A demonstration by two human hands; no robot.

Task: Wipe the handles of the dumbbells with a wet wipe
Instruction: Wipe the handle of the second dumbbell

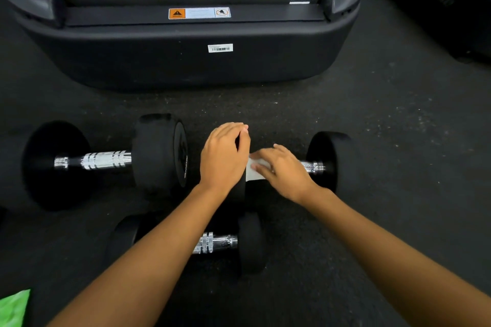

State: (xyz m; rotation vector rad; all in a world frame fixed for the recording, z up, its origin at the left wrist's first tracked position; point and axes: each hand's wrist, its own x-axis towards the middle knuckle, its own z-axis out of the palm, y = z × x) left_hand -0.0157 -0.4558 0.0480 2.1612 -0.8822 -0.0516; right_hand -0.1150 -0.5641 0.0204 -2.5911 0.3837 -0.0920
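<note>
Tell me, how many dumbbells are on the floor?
3. The left dumbbell lies alone; the right dumbbell is under the left hand and right hand; the near dumbbell lies partly under a forearm. More may be hidden.

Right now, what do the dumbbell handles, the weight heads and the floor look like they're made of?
Handles: bright metal, probably chromed steel; mirror glints and knurled, ringed bands.
Weight heads: matte black, likely a rubber coating; no shine, rounded edges.
Floor: dark matting, probably rubber; pale flecks and a grainy texture.
</note>
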